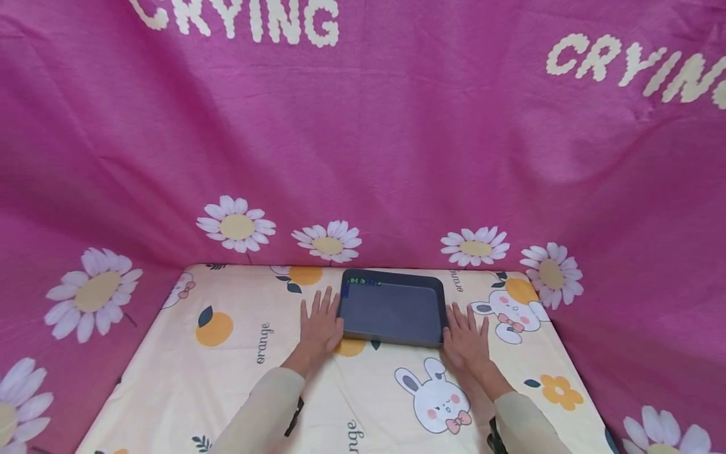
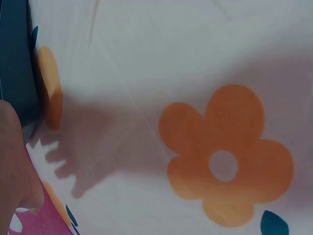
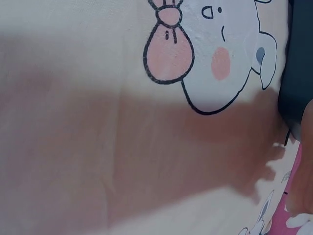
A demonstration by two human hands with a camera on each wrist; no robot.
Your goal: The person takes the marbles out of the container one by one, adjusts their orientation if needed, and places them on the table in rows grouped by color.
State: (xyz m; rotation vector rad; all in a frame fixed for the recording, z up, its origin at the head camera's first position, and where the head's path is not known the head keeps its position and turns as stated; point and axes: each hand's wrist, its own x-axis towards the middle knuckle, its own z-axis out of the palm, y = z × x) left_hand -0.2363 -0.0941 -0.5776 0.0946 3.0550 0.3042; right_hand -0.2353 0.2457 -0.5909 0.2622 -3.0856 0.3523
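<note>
A dark grey rectangular tray [image 1: 391, 313] lies near the far edge of the cloth-covered surface. Small round green and blue pieces [image 1: 362, 281], like beads or marbles, line up along its far left corner. My left hand [image 1: 320, 323] is at the tray's left side, fingers straight and spread, thumb by the near left corner. On the opposite side, my right hand [image 1: 467, 337] lies with spread fingers at the right wall. Each wrist view catches only part of a hand beside the tray's dark wall, the left hand [image 2: 17, 166] and the right hand [image 3: 303, 166].
A cream cloth [image 1: 238, 391] printed with oranges, rabbits and flowers covers the surface. Behind it and along both sides hangs a pink curtain [image 1: 386, 157] with daisies and white lettering. Shadows of the hands fall on the cloth.
</note>
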